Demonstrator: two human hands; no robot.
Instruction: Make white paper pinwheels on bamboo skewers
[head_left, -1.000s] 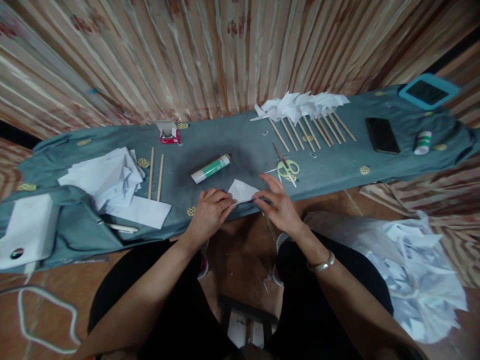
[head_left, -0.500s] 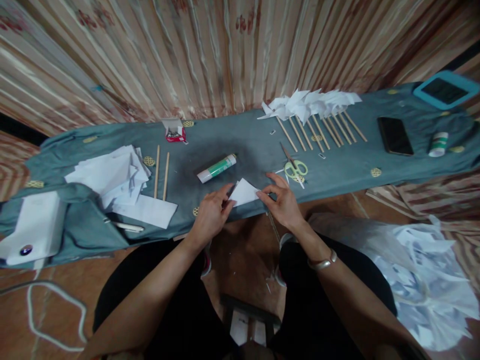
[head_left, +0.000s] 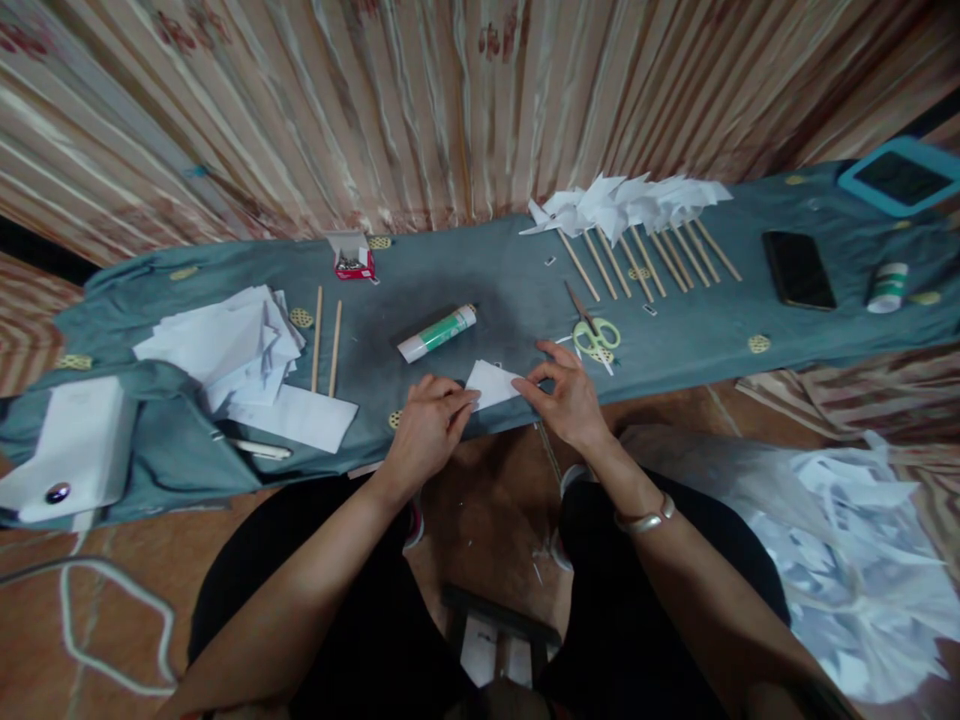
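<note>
A small white piece of paper (head_left: 493,384), folded to a near-triangle, is held at the front edge of the cloth-covered table. My left hand (head_left: 427,422) pinches its left corner between thumb and forefinger. At the right corner, my right hand (head_left: 564,396) grips it with thumb and forefinger, the other fingers raised. Just beyond the paper lies a green and white glue stick (head_left: 439,333). Green-handled scissors (head_left: 596,332) rest beyond my right hand, with thin paper strips by them.
White paper pinwheels (head_left: 630,208) on wooden sticks line the back right. A paper stack (head_left: 225,345), two wooden sticks (head_left: 334,350) and a red box (head_left: 354,262) are on the left. A phone (head_left: 798,270) and a second glue stick (head_left: 888,288) lie right. A bag of paper (head_left: 847,570) stands below.
My left thumb and forefinger have closed together on the paper's left corner. The paper looks flatter and narrower. The whole view has shifted slightly.
</note>
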